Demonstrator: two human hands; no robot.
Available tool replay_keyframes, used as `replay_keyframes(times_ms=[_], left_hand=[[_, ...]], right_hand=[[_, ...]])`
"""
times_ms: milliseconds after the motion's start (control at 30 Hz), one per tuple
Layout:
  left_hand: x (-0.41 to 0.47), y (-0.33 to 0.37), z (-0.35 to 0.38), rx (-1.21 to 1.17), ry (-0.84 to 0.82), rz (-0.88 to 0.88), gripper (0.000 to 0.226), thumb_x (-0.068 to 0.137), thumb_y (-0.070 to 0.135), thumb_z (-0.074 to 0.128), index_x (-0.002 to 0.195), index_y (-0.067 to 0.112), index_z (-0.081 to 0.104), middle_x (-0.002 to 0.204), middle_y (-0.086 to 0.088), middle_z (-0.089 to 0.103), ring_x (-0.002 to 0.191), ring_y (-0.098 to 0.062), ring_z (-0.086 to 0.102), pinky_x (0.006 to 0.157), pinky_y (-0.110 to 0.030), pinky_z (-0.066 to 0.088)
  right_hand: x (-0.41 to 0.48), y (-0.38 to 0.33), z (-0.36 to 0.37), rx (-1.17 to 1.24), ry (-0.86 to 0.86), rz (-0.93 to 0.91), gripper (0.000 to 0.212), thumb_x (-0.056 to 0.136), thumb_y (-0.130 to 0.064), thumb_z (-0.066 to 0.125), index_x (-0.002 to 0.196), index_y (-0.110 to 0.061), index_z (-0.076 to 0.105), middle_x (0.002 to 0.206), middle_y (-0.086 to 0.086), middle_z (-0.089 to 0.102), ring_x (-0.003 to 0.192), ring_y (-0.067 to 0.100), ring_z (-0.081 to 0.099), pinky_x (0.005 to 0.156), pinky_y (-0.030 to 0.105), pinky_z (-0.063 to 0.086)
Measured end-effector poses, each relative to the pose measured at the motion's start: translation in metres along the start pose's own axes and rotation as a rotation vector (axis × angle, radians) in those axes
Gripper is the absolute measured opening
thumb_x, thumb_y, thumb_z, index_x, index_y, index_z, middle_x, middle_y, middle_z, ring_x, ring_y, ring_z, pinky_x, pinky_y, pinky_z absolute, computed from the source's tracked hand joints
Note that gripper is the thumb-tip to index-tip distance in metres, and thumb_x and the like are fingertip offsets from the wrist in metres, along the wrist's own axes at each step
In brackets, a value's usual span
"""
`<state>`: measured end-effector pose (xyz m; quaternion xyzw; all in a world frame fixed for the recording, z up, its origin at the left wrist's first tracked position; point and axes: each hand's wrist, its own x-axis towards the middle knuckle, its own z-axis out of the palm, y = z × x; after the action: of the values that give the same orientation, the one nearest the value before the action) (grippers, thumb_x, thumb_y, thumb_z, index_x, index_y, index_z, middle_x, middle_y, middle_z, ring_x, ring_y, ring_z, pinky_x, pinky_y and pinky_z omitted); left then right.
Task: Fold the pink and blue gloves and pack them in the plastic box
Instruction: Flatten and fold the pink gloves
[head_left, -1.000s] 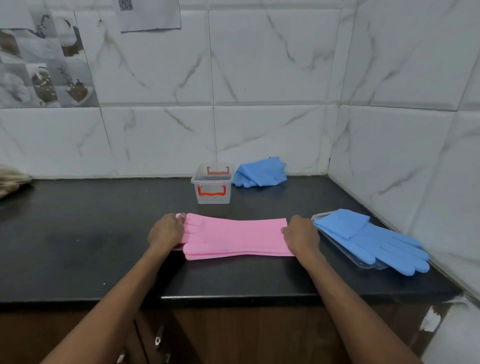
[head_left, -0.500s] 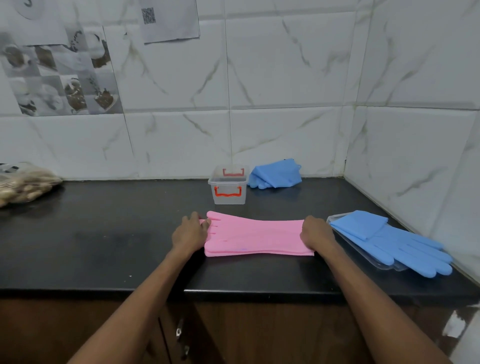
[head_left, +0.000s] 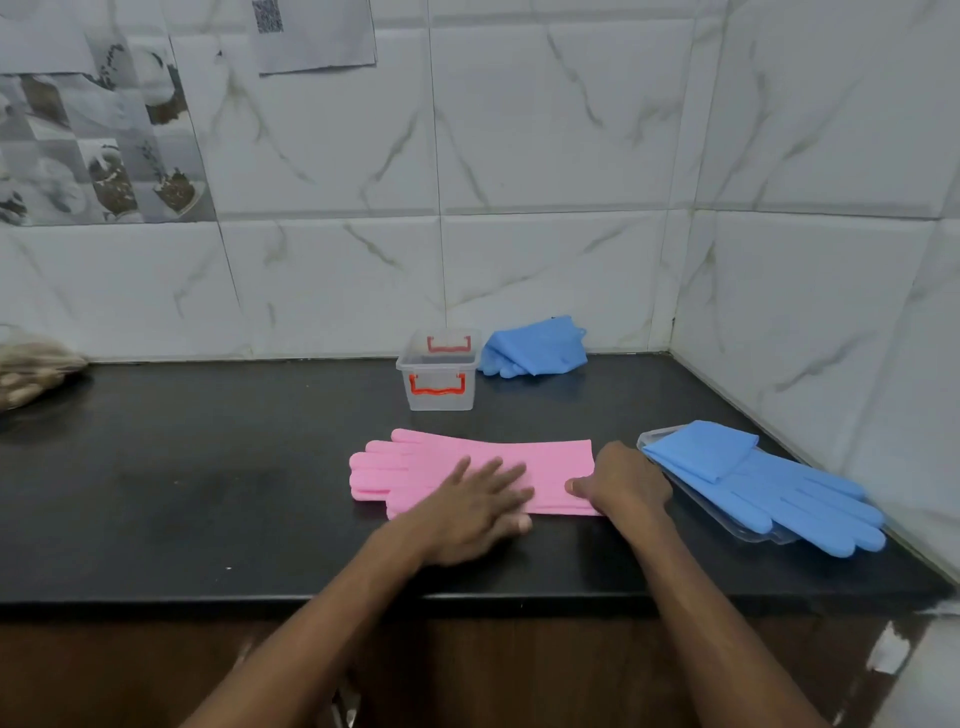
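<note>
The left hand (head_left: 478, 499) has slid to the middle of the pink rubber gloves (head_left: 415, 462) on the black table (head_left: 208, 493), pressing flat-fingered, while the right hand (head_left: 628, 483) pinches their cuff, ready to fold.

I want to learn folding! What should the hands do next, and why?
Probably the right hand folds the cuff over toward the other end: the pink gloves lie flat, the left hand presses their middle, and the right hand grips the cuff.

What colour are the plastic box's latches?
Orange-red latches on the clear plastic box, head view.
</note>
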<state>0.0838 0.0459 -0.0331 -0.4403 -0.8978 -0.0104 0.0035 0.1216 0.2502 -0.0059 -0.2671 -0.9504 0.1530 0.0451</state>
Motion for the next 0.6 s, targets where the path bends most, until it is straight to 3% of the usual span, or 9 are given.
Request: replay_keyframes(times_ms=[67,167,333,467,533,600], left_hand=[[0.001,0.003,0.013,-0.028,-0.069,-0.028,0.064,0.097,0.063,0.012,0.154,0.036,0.0,0.163,0.011,-0.008,0.149,-0.011,-0.016,0.121,-0.045,-0.013],[0.001,0.0,0.012,-0.077,-0.105,-0.03,0.062,0.097,0.063,0.009,0.153,0.039,-0.004,0.161,0.015,-0.012,0.147,-0.007,-0.021,0.121,-0.044,-0.015],[-0.002,-0.001,0.012,-0.099,-0.082,0.002,0.058,0.098,0.061,0.011,0.153,0.044,0.002,0.161,0.018,-0.008,0.148,-0.007,-0.018,0.12,-0.042,-0.015],[-0.001,0.001,0.013,-0.15,-0.052,-0.017,0.062,0.096,0.066,0.015,0.153,0.043,0.008,0.162,0.017,-0.003,0.149,-0.006,-0.014,0.12,-0.043,-0.014],[0.002,0.004,0.013,-0.131,-0.05,-0.034,0.064,0.096,0.067,0.018,0.153,0.041,0.01,0.163,0.015,-0.001,0.149,-0.009,-0.013,0.12,-0.045,-0.015],[0.004,0.008,0.013,-0.152,-0.042,-0.042,0.061,0.098,0.062,0.019,0.154,0.038,0.013,0.164,0.012,0.0,0.149,-0.009,-0.012,0.12,-0.041,-0.014]], right_hand=[[0.001,0.001,-0.002,0.067,-0.044,0.015,0.045,0.078,-0.047,0.072,0.105,-0.013,0.059,0.101,0.005,0.064,0.085,0.02,0.06,0.062,0.029,0.044],[0.001,0.002,-0.005,0.091,-0.121,0.01,0.048,0.081,-0.054,0.065,0.107,-0.014,0.057,0.107,0.005,0.065,0.089,0.02,0.06,0.07,0.031,0.047],[-0.006,-0.004,0.001,0.055,-0.081,0.009,0.034,0.085,-0.047,0.062,0.096,-0.016,0.055,0.091,0.001,0.062,0.074,0.014,0.057,0.055,0.026,0.039],[-0.01,-0.011,0.008,0.581,0.043,0.075,0.018,0.087,-0.028,0.063,0.087,-0.011,0.059,0.076,0.007,0.067,0.063,0.022,0.069,0.06,0.034,0.059],[-0.015,-0.013,0.012,0.829,0.046,0.14,0.017,0.086,-0.019,0.065,0.097,-0.009,0.058,0.079,0.009,0.066,0.056,0.022,0.071,0.059,0.037,0.062],[-0.019,-0.012,0.021,0.942,0.033,0.203,0.029,0.085,-0.013,0.068,0.11,-0.005,0.056,0.086,0.012,0.067,0.055,0.021,0.071,0.059,0.038,0.062]])
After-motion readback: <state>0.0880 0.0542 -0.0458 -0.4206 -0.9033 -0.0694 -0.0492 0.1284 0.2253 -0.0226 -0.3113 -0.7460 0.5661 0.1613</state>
